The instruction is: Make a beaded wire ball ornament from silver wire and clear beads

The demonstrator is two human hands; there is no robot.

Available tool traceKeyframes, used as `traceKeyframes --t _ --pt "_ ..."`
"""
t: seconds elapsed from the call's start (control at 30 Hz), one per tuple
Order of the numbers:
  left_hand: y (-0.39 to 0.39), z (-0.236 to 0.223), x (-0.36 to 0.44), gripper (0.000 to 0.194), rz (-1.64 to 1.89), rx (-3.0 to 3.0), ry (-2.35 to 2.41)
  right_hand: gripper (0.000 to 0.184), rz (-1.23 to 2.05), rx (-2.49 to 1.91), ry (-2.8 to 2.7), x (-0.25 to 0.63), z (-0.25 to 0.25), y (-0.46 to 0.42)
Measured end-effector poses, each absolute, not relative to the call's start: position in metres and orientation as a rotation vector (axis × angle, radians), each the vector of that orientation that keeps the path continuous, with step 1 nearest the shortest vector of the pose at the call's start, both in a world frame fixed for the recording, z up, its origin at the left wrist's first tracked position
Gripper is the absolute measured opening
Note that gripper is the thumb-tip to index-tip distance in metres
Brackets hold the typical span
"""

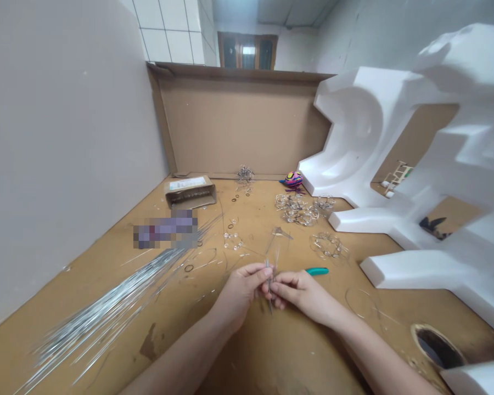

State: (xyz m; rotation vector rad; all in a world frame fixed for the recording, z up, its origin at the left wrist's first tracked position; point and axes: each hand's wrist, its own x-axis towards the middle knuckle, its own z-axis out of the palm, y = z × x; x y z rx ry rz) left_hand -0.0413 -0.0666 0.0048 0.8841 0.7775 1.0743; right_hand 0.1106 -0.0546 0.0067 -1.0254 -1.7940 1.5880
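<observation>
Both hands meet over the front middle of the table. My left hand [247, 281] is closed, its thumb and fingers pinching thin metal wires [270, 307]. From the other side, my right hand [292, 289] also pinches the wires, just below the left fingertips. Wire ends stick out above and below the fingers; how many there are is hard to make out. A teal handle [318, 271] of a tool lies just beyond my right hand, the rest of it hidden. Slightly farther off is a small piece of bent wire [279, 232].
Long straight wires [119, 299] lie in a bundle at left, near an open cardboard box [191, 193]. Wire rings with clear beads [298, 209] sit at right, before white foam blocks [411, 269]. A round hole [436, 346] opens at front right. Cardboard [247, 123] stands behind.
</observation>
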Motion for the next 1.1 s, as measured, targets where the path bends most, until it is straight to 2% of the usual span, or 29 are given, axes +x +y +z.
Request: traceKeyframes --t 0.33,0.5,0.73,0.83,0.93,1.1 --pt "-0.065 -0.002 -0.042 0.026 1.047 0.976 0.891 0.036 1.676 -0.972 -1.809 0.113 0.011 -0.057" --pt "-0.064 -0.002 -0.042 0.025 1.075 1.277 1.071 0.035 1.594 -1.041 -1.937 0.114 0.009 -0.058" --pt "-0.068 0.009 -0.046 0.024 1.062 1.754 1.075 0.026 1.075 -0.959 -2.183 0.122 0.015 -0.058" --pt "-0.067 0.016 -0.055 0.020 0.934 1.834 1.020 0.026 0.985 -0.989 -2.299 0.125 0.017 -0.061" --pt "-0.062 0.018 -0.065 0.016 0.665 1.863 0.961 0.027 0.897 -0.992 -2.406 0.124 0.012 -0.063" --pt "-0.058 0.009 -0.067 0.027 0.535 1.573 0.936 0.028 0.946 -0.975 -2.392 0.120 0.005 -0.063"
